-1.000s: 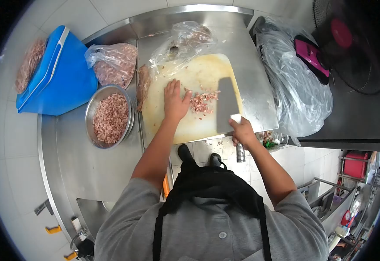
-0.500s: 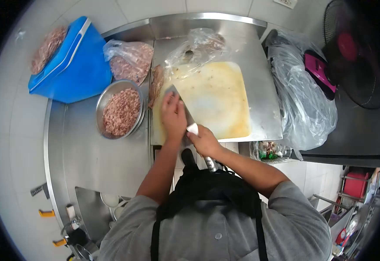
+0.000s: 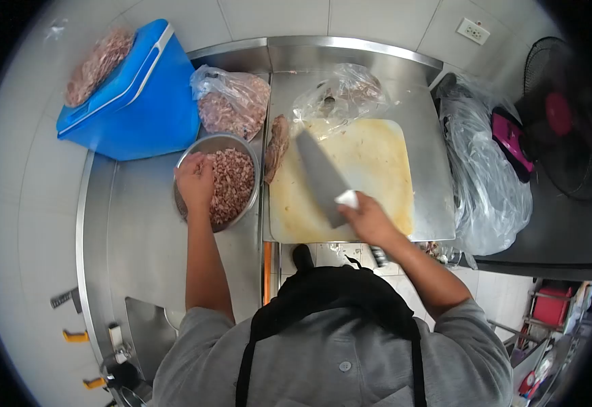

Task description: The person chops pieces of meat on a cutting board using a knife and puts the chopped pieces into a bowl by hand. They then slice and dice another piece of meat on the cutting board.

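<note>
My left hand [image 3: 195, 178] is over the left side of a metal bowl [image 3: 258, 178] filled with chopped meat [image 3: 233, 184]. Its fingers are curled in, and what they hold, if anything, is too small to make out. Wrapped round the handle of a wide cleaver [image 3: 319, 173] is my right hand [image 3: 369, 218]. The blade lies over the left part of a stained white cutting board [image 3: 377, 163]. A long piece of meat [image 3: 277, 146] rests beside the board's left edge, near the bowl.
Behind the bowl sit a bag of meat [image 3: 233, 108] and a blue cooler [image 3: 140, 108] with another meat pack [image 3: 100, 66] on top. A clear plastic bag [image 3: 347, 95] touches the board's back. Plastic bags [image 3: 482, 176] and a fan [image 3: 560, 122] are at the right.
My left hand has moved from the board to the bowl. The chopped meat has left the board. The cleaver first swung left to my left hand and is now a little back to the right.
</note>
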A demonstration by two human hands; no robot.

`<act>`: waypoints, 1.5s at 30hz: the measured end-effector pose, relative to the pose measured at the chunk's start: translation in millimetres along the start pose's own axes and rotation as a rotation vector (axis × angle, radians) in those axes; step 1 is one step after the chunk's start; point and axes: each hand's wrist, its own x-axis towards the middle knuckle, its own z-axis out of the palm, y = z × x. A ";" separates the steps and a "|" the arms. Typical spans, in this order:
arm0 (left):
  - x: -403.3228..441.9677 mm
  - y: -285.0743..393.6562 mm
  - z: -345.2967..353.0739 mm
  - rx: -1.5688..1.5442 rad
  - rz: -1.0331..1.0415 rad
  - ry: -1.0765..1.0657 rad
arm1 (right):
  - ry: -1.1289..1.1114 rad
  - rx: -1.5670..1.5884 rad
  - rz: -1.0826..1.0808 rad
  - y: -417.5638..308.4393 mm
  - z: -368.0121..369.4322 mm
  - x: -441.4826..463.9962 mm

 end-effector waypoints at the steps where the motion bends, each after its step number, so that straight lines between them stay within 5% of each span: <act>1: 4.6 16.1 1.7 -0.094 -0.089 0.100 | 0.043 0.023 0.117 4.8 -14.1 -7.0; 3: 12.1 64.1 20.6 -0.329 -0.070 0.098 | 0.124 0.150 0.394 6.3 -40.9 -23.0; 5: -2.9 95.9 70.3 -0.465 0.019 -0.091 | 0.257 0.284 0.406 24.3 -48.7 -33.7; 8: -26.1 132.5 120.0 -0.204 0.181 -0.294 | 0.303 0.349 0.412 39.3 -55.8 -43.7; 10: -46.4 115.3 167.2 0.293 0.032 -0.222 | 0.329 0.352 0.402 47.4 -56.1 -47.3; 15: -40.0 114.0 136.4 0.261 -0.140 -0.444 | 0.222 0.277 0.366 63.6 -73.3 -69.2; 18: -68.4 122.1 108.6 -0.292 -0.068 -0.523 | 0.201 0.220 0.352 87.4 -88.9 -72.8; 19: -78.9 131.7 106.4 -0.286 -0.067 -0.528 | 0.304 0.012 0.149 117.3 -88.7 -70.9; 20: -88.2 153.0 101.8 -0.620 -0.289 -0.557 | 0.402 -0.198 -0.058 136.2 -90.6 -72.0; 21: -95.8 168.2 102.1 -0.956 -0.513 -0.570 | 0.399 -0.195 -0.058 125.2 -96.3 -74.6; 24: -114.2 174.2 132.0 -1.059 -0.533 -0.521 | 0.361 -0.614 0.132 90.8 -109.9 -66.6; 25: -122.4 160.0 148.7 -1.060 -0.532 -0.514 | 0.360 -0.616 0.126 90.6 -110.5 -62.2; 27: -127.6 139.5 164.8 -0.282 -0.192 -0.394 | 0.403 -0.558 0.009 96.2 -107.4 -50.1; 30: -92.4 176.5 104.7 -0.320 -0.259 -0.407 | 0.368 -0.550 0.013 114.0 -89.3 -18.4; 35: -61.8 142.8 67.9 -0.195 -0.145 -0.390 | 0.349 -0.546 -0.019 127.5 -50.1 8.7; 38: -45.2 135.4 27.4 -0.118 -0.116 -0.412 | 0.245 -0.696 0.028 83.2 -97.2 -2.1; 42: -24.1 122.2 -28.2 -0.139 -0.158 -0.352 | 0.520 -0.436 -0.277 -52.5 -278.7 -54.9; 45: -19.5 118.5 -50.3 -0.173 -0.195 -0.323 | 0.742 -0.479 -0.518 -100.5 -346.2 -99.0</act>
